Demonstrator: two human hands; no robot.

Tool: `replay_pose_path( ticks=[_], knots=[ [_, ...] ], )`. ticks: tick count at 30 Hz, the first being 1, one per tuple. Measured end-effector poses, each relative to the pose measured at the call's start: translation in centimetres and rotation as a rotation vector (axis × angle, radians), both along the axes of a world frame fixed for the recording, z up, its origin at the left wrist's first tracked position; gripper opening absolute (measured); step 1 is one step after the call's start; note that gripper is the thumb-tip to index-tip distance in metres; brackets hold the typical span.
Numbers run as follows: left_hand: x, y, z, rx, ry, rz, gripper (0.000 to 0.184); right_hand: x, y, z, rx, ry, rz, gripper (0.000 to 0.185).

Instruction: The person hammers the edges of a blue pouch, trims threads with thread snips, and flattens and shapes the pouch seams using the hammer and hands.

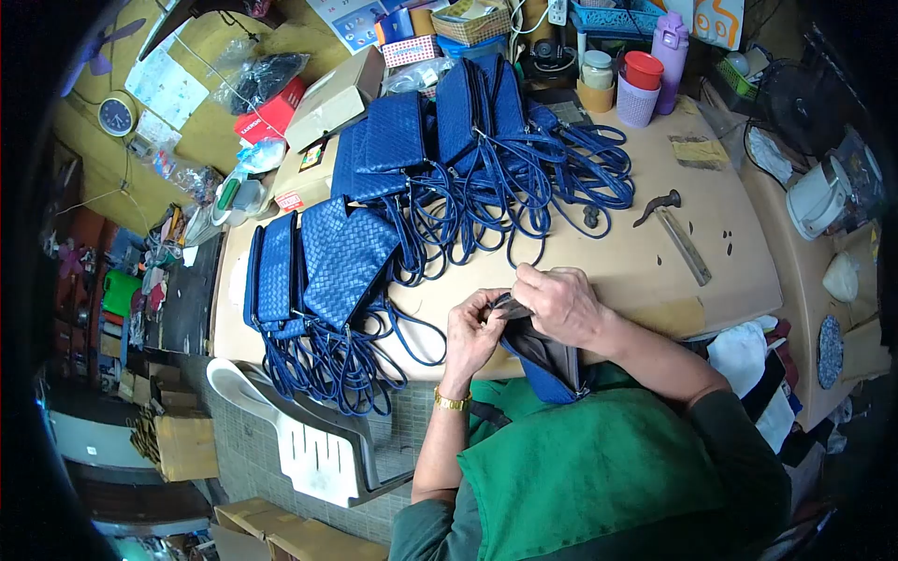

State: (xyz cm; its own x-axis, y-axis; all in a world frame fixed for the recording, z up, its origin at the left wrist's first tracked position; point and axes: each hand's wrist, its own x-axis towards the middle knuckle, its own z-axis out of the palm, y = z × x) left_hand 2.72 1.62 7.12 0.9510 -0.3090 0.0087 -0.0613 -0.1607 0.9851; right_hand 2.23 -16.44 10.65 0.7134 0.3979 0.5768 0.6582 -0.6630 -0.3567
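A small blue woven bag [552, 374] lies against the green apron at the table's front edge, its zipped mouth spread so the dark lining shows. My left hand [473, 335], with a gold watch at the wrist, pinches the far corner of the bag's mouth between thumb and fingers. Close beside it, my right hand [564, 304] is closed at the same corner, knuckles up. Whatever small part lies between the fingertips is hidden. Beyond my hands, stacked blue woven bags [351, 257] with long thin straps cover the left and back of the table.
A hammer [686, 245] lies on the table [599, 266] to the right, with small dark bits near it. A purple bottle [670, 61] and a red-lidded cup [640, 93] stand at the back. A white plastic chair [313, 458] is at lower left.
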Motion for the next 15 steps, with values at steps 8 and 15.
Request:
replay_pose_path(
  ticks=[8, 15],
  knots=[
    [0.2, -0.2, 0.7, -0.106, 0.172, -0.007, 0.017, 1.6, -0.5, -3.0, 0.728, 0.813, 0.056, 0.013],
    [0.3, 0.1, 0.9, -0.259, 0.168, -0.053, 0.018, 1.5, -2.0, -3.0, 1.491, 1.391, 0.257, 0.015]
  ],
)
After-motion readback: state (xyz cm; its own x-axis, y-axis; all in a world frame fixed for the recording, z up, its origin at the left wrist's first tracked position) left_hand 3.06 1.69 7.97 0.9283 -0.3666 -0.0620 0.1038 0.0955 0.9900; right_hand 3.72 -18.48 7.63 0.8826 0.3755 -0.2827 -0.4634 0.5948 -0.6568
